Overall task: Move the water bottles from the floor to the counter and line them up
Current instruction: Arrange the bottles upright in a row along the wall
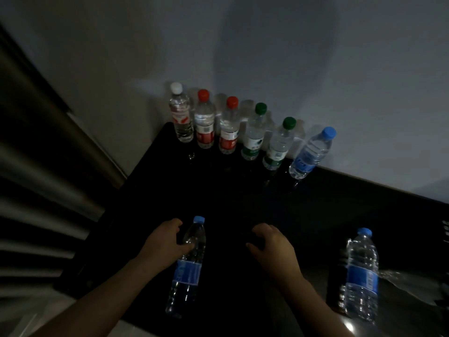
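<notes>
Several water bottles stand in a row along the wall on the dark counter (218, 190): a white-capped one (181, 115), two red-capped (204, 122) (229, 128), two green-capped (255, 135) (278, 147) and a blue-capped one (309, 155). My left hand (165, 242) grips the upper part of a blue-capped bottle (188, 271) standing near the counter's front edge. My right hand (272, 246) hovers beside it with its fingers apart, holding nothing. Another blue-capped bottle (362, 276) stands at the front right.
A pale wall rises behind the row. Dark slatted panels (36, 190) fill the left side. Crumpled clear plastic (408, 280) lies at the far right of the counter. The light is dim.
</notes>
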`<state>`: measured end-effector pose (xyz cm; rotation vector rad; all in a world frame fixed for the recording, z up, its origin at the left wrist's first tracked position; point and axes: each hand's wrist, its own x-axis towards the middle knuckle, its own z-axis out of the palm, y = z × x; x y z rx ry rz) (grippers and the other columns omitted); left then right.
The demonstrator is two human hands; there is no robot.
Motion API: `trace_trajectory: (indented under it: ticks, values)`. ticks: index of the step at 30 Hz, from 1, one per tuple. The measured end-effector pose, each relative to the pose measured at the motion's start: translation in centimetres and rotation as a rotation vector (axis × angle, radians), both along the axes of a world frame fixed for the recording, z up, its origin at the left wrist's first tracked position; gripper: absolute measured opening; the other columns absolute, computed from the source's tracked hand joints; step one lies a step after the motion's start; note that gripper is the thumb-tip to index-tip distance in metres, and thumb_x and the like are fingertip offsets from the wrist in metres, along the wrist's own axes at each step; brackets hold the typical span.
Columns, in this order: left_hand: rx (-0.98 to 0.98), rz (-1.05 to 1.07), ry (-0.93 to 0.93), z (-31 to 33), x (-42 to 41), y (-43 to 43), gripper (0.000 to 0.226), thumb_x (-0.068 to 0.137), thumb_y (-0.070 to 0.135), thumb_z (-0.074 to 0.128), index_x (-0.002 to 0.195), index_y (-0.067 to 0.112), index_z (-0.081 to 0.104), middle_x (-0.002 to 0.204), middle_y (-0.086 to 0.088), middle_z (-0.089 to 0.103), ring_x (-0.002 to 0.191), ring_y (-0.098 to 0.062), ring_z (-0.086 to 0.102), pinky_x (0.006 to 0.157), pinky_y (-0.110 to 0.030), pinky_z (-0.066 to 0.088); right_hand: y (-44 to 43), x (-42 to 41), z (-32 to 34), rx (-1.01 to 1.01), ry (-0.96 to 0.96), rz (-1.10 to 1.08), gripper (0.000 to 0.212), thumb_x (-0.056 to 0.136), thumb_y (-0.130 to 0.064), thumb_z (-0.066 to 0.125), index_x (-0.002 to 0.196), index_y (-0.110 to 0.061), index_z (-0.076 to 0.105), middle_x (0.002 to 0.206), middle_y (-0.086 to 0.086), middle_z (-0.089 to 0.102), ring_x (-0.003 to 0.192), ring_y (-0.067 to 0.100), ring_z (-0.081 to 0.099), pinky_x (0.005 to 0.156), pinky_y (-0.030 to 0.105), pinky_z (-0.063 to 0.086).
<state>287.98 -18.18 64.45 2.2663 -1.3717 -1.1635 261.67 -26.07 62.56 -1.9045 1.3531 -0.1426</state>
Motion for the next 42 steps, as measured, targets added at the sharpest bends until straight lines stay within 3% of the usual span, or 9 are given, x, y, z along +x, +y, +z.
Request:
trace_trajectory:
  ticks: [2,6,12,15,20,23,26,30,42]
  values:
    - [0.063,-0.044,-0.011,-0.8,0.1,0.9,0.057,0.079,0.036,0.074,0.125,0.011,0.05,0.12,-0.003,0.056,0.096,-0.006,0.05,0.072,-0.016,0.044,0.6,1.1,-0.2,-0.008,0.048,0.021,0.039,0.084,-0.039,0.067,0.12,-0.034,0.052,0.107,-0.019,0.047,0.086,-0.003,0.052,0.065,0.011,0.042]
    - [0.139,-0.138,-0.07,-2.6,-0.1,2.3,0.055,0.08,0.044,0.071,0.121,0.014,0.05,0.121,-0.006,0.056,0.107,-0.017,0.056,0.089,-0.03,0.049,1.5,2.0,-0.8,-0.001,0.102,0.059,0.038,0.084,-0.04,0.067,0.118,-0.035,0.053,0.107,-0.018,0.048,0.083,-0.004,0.05,0.064,0.01,0.038]
    - [0.18,-0.162,-0.068,-4.3,-0.9,2.9,0.071,0.072,0.055,0.073,0.122,0.015,0.043,0.121,-0.004,0.05,0.102,-0.012,0.05,0.08,-0.021,0.042,2.6,2.1,-1.0,-0.034,0.208,0.075,0.04,0.084,-0.039,0.066,0.121,-0.031,0.053,0.114,-0.011,0.054,0.089,0.001,0.05,0.069,0.016,0.04]
    - [0.171,-0.103,-0.055,-5.1,-1.4,2.8,0.07,0.072,0.05,0.076,0.12,0.012,0.043,0.121,-0.005,0.054,0.107,-0.017,0.055,0.084,-0.025,0.046,2.9,1.8,-1.1,-0.034,0.229,0.083,0.039,0.084,-0.04,0.065,0.12,-0.031,0.053,0.112,-0.011,0.053,0.087,0.003,0.051,0.068,0.017,0.041]
    - [0.146,-0.075,-0.098,-5.4,-1.7,2.6,0.062,0.075,0.044,0.076,0.117,0.012,0.044,0.114,-0.005,0.056,0.087,-0.01,0.048,0.062,-0.019,0.035,3.1,0.2,-2.0,-0.069,0.241,0.072,0.041,0.081,-0.046,0.066,0.118,-0.036,0.052,0.104,-0.019,0.047,0.079,-0.005,0.047,0.058,0.007,0.033]
    - [0.132,-0.078,-0.086,-5.3,-2.1,2.4,0.066,0.073,0.043,0.077,0.12,0.014,0.041,0.118,-0.005,0.053,0.092,-0.012,0.051,0.07,-0.022,0.037,3.0,-1.4,-2.3,-0.078,0.247,0.048,0.04,0.078,-0.048,0.067,0.114,-0.039,0.051,0.098,-0.023,0.043,0.071,-0.01,0.043,0.054,0.006,0.03]
    - [0.098,-0.122,-0.033,-4.4,-3.0,1.7,0.075,0.074,0.042,0.076,0.131,0.014,0.036,0.125,-0.003,0.048,0.096,-0.009,0.047,0.076,-0.022,0.039,3.0,-3.4,-2.1,-0.101,0.267,-0.003,0.04,0.077,-0.047,0.067,0.113,-0.037,0.052,0.098,-0.02,0.048,0.07,-0.008,0.046,0.053,0.006,0.029]
    - [0.049,-0.149,0.08,-2.4,-5.8,-0.6,0.069,0.07,0.04,0.079,0.126,0.021,0.043,0.12,-0.001,0.055,0.102,-0.014,0.058,0.091,-0.036,0.051,2.7,-7.2,-1.2,-0.144,0.281,-0.122,0.039,0.079,-0.04,0.068,0.114,-0.028,0.057,0.105,-0.009,0.058,0.082,0.007,0.057,0.059,0.016,0.037]
    - [-0.034,-0.343,0.051,0.9,-15.3,-8.0,0.067,0.066,0.048,0.08,0.119,0.024,0.045,0.109,0.006,0.056,0.093,-0.008,0.059,0.081,-0.029,0.053,1.0,-19.0,-0.5,-0.151,0.377,-0.434,0.038,0.078,-0.033,0.071,0.112,-0.02,0.059,0.11,0.002,0.062,0.093,0.02,0.061,0.065,0.026,0.043]
